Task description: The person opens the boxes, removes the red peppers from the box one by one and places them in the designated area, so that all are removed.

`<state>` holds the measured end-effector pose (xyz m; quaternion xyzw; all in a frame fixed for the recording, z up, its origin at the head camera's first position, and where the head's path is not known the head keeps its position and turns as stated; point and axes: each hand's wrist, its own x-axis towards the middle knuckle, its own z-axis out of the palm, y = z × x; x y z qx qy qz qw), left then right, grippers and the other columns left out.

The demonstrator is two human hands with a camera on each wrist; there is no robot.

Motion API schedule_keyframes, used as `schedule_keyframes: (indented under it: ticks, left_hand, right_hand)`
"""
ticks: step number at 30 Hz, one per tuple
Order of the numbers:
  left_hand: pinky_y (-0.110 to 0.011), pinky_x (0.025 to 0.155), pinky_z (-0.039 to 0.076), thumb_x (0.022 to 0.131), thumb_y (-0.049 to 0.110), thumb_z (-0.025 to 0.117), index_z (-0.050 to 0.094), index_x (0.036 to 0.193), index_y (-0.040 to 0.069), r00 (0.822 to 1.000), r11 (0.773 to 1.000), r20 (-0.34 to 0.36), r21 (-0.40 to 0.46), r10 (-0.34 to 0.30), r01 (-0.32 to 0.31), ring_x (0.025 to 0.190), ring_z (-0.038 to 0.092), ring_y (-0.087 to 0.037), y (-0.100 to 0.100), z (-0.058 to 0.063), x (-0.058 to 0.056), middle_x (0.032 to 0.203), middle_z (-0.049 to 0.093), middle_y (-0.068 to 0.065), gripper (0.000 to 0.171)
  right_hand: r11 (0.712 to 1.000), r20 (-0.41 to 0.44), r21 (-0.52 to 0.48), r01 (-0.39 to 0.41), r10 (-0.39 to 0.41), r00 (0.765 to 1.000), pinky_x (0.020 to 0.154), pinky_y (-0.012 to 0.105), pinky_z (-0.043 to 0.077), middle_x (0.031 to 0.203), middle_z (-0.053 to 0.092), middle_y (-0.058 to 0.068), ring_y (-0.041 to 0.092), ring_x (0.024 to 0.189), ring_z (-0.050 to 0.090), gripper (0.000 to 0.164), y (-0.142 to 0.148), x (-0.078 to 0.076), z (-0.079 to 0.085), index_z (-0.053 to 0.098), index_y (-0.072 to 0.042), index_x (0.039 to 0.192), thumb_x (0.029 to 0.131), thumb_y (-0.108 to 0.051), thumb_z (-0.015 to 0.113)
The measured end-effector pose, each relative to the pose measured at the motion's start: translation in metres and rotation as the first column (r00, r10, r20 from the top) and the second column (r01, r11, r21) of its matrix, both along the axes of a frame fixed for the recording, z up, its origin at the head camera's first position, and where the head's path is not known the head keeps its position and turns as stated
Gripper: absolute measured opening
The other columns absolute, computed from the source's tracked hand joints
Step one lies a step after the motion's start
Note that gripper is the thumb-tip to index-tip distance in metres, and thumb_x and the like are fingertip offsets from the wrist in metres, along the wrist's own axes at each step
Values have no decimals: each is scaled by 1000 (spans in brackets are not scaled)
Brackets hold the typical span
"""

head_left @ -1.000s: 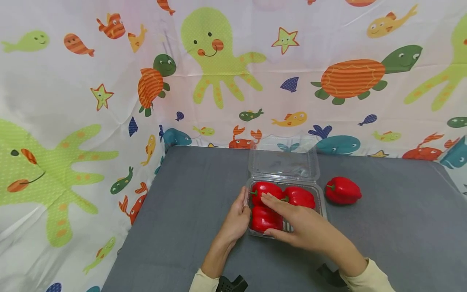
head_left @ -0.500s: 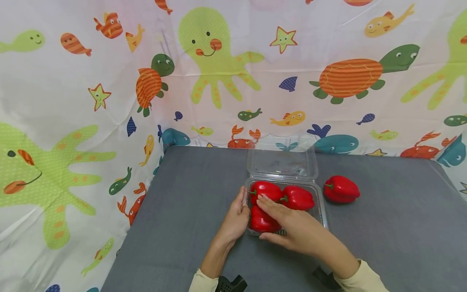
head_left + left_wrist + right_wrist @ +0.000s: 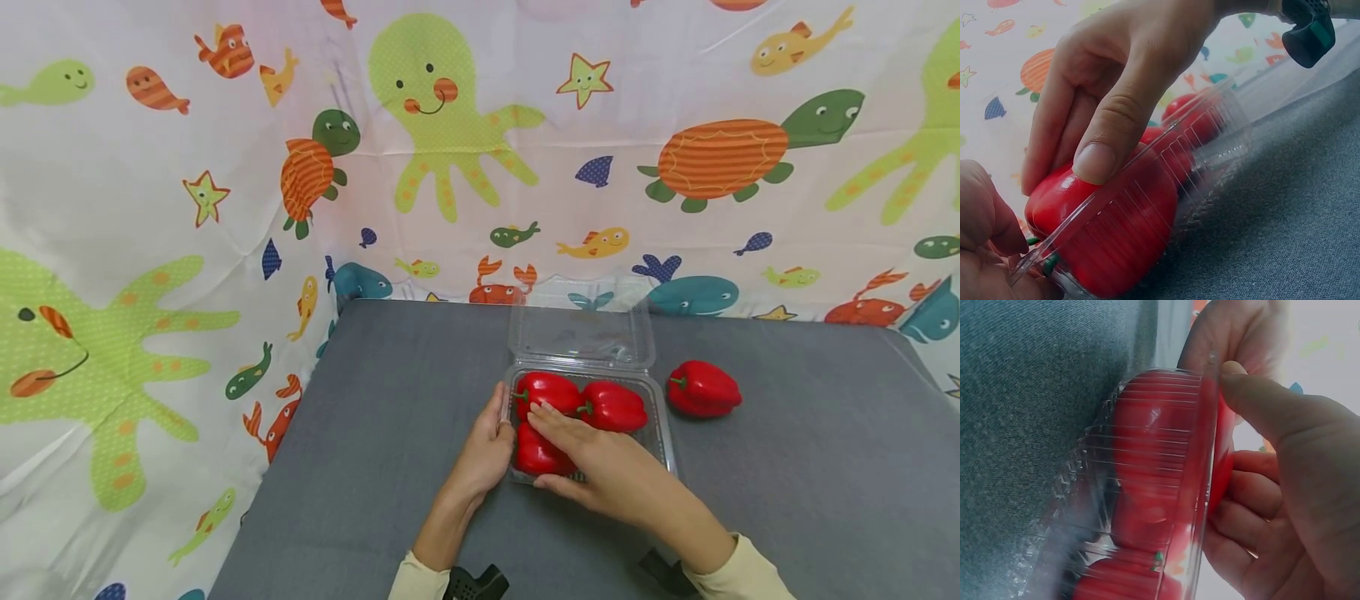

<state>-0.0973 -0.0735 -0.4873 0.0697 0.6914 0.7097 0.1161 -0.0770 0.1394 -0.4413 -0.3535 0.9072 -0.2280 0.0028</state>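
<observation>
A clear plastic container [image 3: 663, 429] lies on the table with three red bell peppers in it. My left hand [image 3: 486, 450] pinches its left rim; in the left wrist view those fingers [image 3: 991, 250] bend around the edge beside a green stem. My right hand [image 3: 622, 471] grips the front-left bell pepper [image 3: 537, 452], thumb at the container's front edge and fingers over the top. Behind it sit the back-left bell pepper [image 3: 551, 390] and the back-right bell pepper [image 3: 618, 408]. The right wrist view shows the gripped pepper [image 3: 1154, 419] through the ribbed wall.
The container's hinged lid [image 3: 581, 337] stands raised at the back, near the printed curtain [image 3: 450, 267]. One more red bell pepper [image 3: 705, 389] lies on the grey table [image 3: 390, 400] to the right of the container. The curtain also runs along the left side.
My right hand has shifted slightly left over the front-left bell pepper. My left hand stays on the rim. The other peppers keep their places.
</observation>
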Motion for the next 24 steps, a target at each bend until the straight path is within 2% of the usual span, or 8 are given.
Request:
schedule_keyframes:
  ticks: [6, 24]
  left_hand:
    - [-46, 131, 7, 104, -6, 33, 5, 166, -6, 1000, 1000, -12, -3, 3, -3, 162, 8, -28, 1, 0, 0, 176, 8, -17, 68]
    - [-46, 131, 6, 105, -7, 32, 4, 166, -6, 1000, 1000, -15, 11, 2, -2, 162, 6, -29, 1, 0, 1, 176, 7, -17, 68]
  right_hand:
    - [1000, 4, -10, 16, -16, 1000, 98, 47, 60, 156, 56, 3, 24, 138, 60, 82, -1, -2, 2, 55, -16, 157, 87, -45, 86]
    - [999, -20, -32, 13, -14, 1000, 98, 43, 60, 152, 59, 2, 20, 131, 65, 73, -2, -1, -4, 59, -17, 153, 90, -45, 83]
